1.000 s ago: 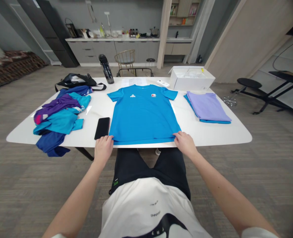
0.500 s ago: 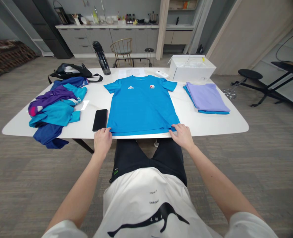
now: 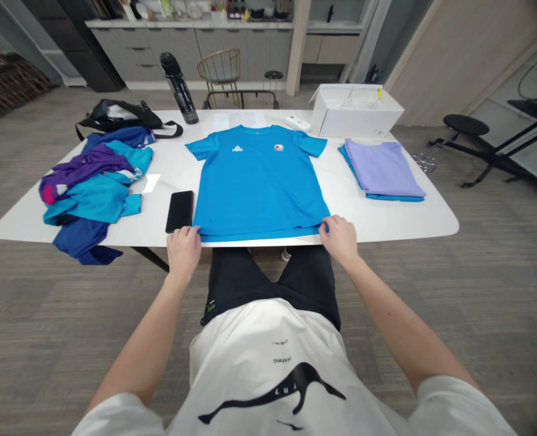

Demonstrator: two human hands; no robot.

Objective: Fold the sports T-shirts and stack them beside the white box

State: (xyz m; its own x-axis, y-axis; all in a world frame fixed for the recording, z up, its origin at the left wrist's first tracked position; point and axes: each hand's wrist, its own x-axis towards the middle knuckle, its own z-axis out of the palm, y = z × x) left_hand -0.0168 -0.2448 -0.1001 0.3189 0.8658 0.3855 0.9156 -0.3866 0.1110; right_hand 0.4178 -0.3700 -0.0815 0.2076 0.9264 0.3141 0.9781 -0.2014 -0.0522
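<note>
A bright blue T-shirt (image 3: 256, 181) lies spread flat, front up, in the middle of the white table (image 3: 386, 221), its hem at the near edge. My left hand (image 3: 183, 249) pinches the hem's left corner, fingers closed on the cloth. My right hand (image 3: 339, 237) grips the hem's right corner the same way. A black phone (image 3: 180, 211) lies just left of the shirt, beside my left hand.
A heap of blue, teal and purple garments (image 3: 91, 191) covers the table's left end, with a black bag (image 3: 123, 115) and a dark bottle (image 3: 178, 88) behind. Folded lilac and blue clothes (image 3: 383, 171) and a white box (image 3: 356, 110) sit at right. Stools stand beyond.
The view has tilted down a little, and my right hand has slid outward along the hem to its right corner. My left hand stays at the left corner. The shirt lies as before.
</note>
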